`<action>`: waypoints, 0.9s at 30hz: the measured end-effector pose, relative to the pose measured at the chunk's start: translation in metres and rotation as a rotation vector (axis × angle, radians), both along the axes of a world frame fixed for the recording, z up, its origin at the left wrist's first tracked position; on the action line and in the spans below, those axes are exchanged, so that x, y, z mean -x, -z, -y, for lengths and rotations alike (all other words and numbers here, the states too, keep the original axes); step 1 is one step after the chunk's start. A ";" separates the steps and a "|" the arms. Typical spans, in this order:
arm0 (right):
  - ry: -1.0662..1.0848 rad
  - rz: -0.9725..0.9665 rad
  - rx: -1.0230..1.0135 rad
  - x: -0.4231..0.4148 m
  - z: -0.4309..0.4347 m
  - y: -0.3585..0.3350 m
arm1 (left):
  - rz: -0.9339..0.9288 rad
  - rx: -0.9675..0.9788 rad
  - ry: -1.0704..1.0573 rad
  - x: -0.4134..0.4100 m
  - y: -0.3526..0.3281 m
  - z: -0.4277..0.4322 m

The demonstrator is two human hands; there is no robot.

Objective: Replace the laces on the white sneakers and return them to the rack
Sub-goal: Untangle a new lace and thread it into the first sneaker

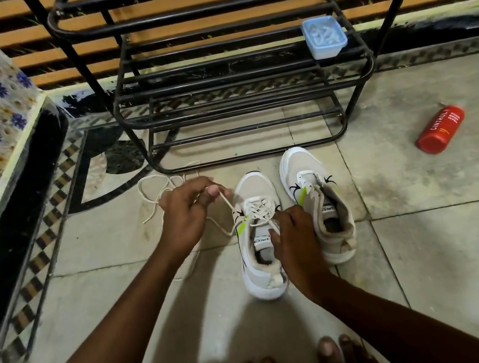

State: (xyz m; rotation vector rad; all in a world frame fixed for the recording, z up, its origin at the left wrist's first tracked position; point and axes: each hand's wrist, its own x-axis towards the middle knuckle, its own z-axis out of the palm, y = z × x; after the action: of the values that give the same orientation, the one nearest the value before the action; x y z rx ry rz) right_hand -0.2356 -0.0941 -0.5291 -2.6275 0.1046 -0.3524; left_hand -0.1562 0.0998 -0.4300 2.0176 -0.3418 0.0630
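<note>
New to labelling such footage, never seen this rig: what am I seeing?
No machine: a camera worn on the person's head looks down at their bare hands. The left hand pinches one end of a white lace threaded through the nearer white mesh sneaker; the right hand pinches the other end near its tongue. The second white sneaker stands beside it on the grey tiled floor. A loose cream lace lies beyond the left hand. Ahead, a black metal rack holds a blue plastic box; a red cylindrical bottle lies rightward.
</note>
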 end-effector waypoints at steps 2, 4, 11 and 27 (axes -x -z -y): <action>-0.004 -0.002 0.020 0.000 0.000 -0.001 | -0.318 0.579 -0.175 0.008 -0.007 0.018; 0.000 -0.009 0.025 0.001 0.000 -0.002 | -0.543 0.884 -0.346 0.004 -0.011 0.019; 0.028 -0.039 0.094 -0.002 -0.004 -0.006 | 0.317 -0.749 0.305 -0.005 0.020 -0.006; 0.040 -0.162 0.132 -0.002 -0.007 -0.013 | 0.060 -0.094 -0.432 0.005 -0.006 0.010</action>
State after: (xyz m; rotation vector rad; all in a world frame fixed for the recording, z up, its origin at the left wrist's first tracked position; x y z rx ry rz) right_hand -0.2332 -0.0872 -0.5158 -2.7855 0.1940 -0.1646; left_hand -0.1612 0.0893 -0.4236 2.1550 0.0599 0.3829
